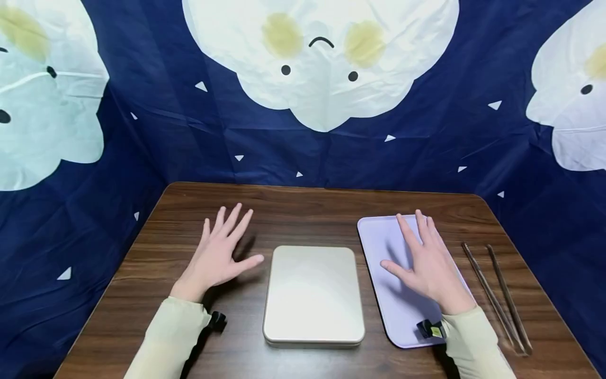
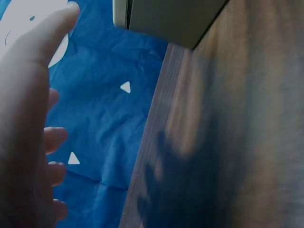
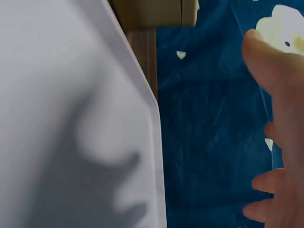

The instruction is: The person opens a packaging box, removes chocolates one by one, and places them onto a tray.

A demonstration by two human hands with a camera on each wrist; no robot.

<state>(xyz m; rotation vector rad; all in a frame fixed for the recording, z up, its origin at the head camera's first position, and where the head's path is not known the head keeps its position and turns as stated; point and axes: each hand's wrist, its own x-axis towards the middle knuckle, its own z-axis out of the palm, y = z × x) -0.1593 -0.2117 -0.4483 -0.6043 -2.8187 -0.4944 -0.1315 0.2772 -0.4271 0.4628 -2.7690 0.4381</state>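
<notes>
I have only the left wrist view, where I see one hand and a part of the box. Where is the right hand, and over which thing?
Observer: The right hand hovers over a lilac tray, fingers spread.
Operator: Understood. Is there something to the right of this tray?
Observer: Yes, two slim metal rods lie there, perhaps the legs of one pair of tongs; I cannot tell whether they are joined.
</notes>
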